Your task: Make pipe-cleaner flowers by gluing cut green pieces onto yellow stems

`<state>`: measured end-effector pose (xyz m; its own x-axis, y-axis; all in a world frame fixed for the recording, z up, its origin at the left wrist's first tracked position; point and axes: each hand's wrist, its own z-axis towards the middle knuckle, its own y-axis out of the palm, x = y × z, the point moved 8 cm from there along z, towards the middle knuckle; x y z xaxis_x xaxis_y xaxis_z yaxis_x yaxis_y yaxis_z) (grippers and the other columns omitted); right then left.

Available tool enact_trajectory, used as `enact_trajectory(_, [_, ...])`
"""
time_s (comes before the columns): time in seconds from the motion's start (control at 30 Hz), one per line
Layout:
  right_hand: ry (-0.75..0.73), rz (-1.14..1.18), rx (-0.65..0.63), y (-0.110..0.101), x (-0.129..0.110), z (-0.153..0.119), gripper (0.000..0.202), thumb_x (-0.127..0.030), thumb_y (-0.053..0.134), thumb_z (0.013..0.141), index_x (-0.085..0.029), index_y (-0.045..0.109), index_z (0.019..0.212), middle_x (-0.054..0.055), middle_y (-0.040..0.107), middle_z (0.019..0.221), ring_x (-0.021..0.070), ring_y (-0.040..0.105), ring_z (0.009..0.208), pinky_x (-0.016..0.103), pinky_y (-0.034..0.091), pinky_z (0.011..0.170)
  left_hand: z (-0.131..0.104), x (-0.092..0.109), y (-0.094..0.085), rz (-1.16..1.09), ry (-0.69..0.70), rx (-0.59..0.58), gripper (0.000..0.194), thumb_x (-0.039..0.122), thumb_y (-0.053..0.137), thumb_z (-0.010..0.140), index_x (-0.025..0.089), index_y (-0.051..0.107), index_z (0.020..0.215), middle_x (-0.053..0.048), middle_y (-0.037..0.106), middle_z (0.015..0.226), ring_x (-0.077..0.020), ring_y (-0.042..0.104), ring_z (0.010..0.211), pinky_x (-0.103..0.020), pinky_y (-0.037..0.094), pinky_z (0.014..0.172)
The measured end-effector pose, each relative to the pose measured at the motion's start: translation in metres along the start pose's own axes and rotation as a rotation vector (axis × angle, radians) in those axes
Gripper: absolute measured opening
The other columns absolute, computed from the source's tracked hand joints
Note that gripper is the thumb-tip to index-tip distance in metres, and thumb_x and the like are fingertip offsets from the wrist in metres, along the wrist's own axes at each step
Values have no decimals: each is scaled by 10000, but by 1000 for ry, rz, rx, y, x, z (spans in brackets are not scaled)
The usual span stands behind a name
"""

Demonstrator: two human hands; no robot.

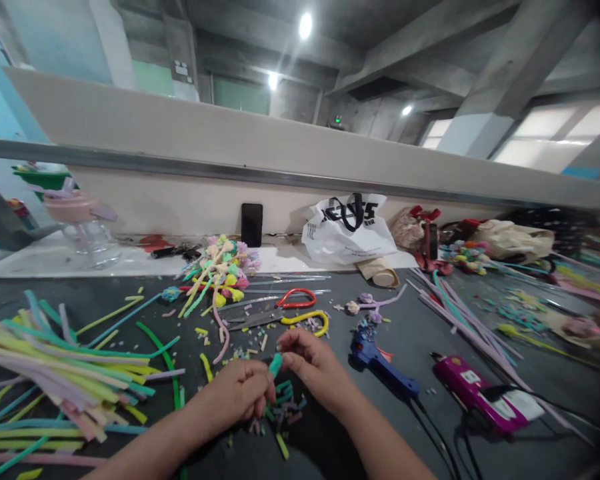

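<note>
My left hand [253,390] is closed on a short teal pipe cleaner piece [275,364], its fingertips pinching the lower end. My right hand [305,360] curls at the upper end of the same piece, thumb and forefinger close together; whether they touch it is hard to make out. Beneath both hands lies a small heap of cut pipe cleaner bits [285,403] in teal, mauve and yellow. Just beyond are scissors [305,323] with one red and one yellow handle loop, blades pointing left. A bundle of finished pipe cleaner flowers [225,267] rests behind them.
A large pile of pastel pipe cleaners [70,380] spreads at the left. On the right lie a blue glue gun [383,367] and a magenta corded tool [485,393]. A phone [251,225], a white bag [347,233] and a clear bottle [87,233] stand along the back ledge.
</note>
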<state>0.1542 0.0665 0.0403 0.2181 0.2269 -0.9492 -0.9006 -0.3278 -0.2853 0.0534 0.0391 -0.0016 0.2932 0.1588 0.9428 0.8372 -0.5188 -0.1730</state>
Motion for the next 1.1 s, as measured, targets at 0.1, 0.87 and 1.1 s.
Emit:
enact_trajectory(0.1, [32, 73, -53, 1, 0, 0, 194, -283, 500, 793, -178, 573, 939, 12, 574, 812, 118, 557, 666, 253, 431, 653, 1, -1, -2, 0, 6, 16, 283, 313, 360, 744, 145, 530, 592, 55, 432, 406, -55, 283, 333, -177, 205, 360])
enact_trajectory(0.87, [243, 265, 17, 3, 26, 1, 61, -185, 616, 622, -154, 593, 670, -54, 559, 529, 80, 515, 480, 205, 390, 520, -1, 7, -12, 204, 133, 204, 113, 295, 452, 730, 184, 471, 732, 73, 438, 561, -61, 356, 402, -182, 254, 403])
enact_trajectory(1.1, [268, 296, 49, -1, 28, 3, 74, -196, 608, 621, -154, 573, 670, -60, 569, 503, 77, 521, 467, 201, 380, 525, -12, 21, -20, 358, 395, 420, 45, 190, 438, 758, 207, 451, 798, 41, 481, 677, -91, 473, 554, -196, 367, 527])
